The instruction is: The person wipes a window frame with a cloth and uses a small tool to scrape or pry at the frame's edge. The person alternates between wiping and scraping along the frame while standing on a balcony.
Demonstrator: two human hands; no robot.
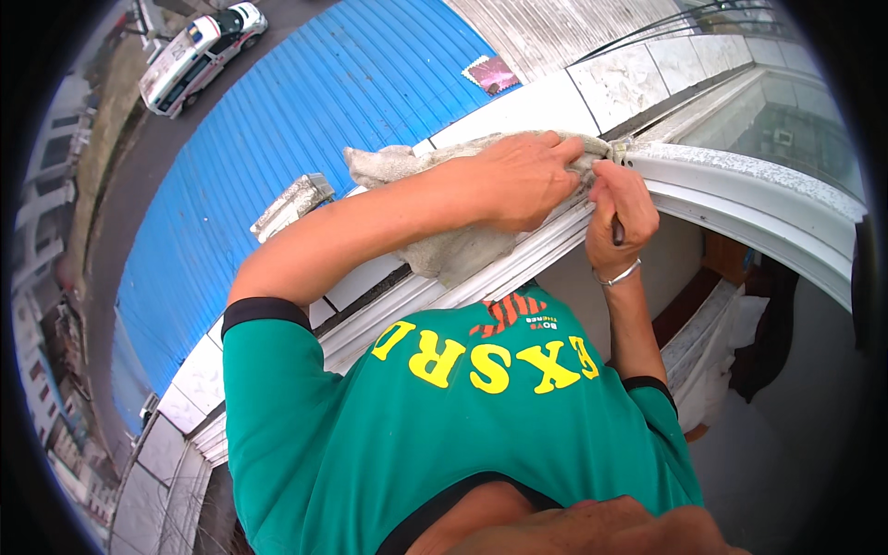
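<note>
A grey, dirty rag (462,250) is draped over the white window frame's sill. My left hand (532,180) lies across it, its fingers curled over the cloth close to the frame's corner. Right beside it, my right hand (629,213) is closed around a slim tool with a dark handle (618,231); the handle's end sticks out of the fist. The tool's tip is hidden, so its exact kind does not show. Both hands meet at the end of the opened white window sash (740,171), near a small metal fitting (622,148).
Outside and below spreads a blue corrugated roof (324,92), with a white van (199,55) on the road beyond. A dirty white block (292,205) sits by the outer ledge. Pale tiles (629,88) line the wall. Indoors, at right, are white cloth (712,370) and dark fabric (772,333).
</note>
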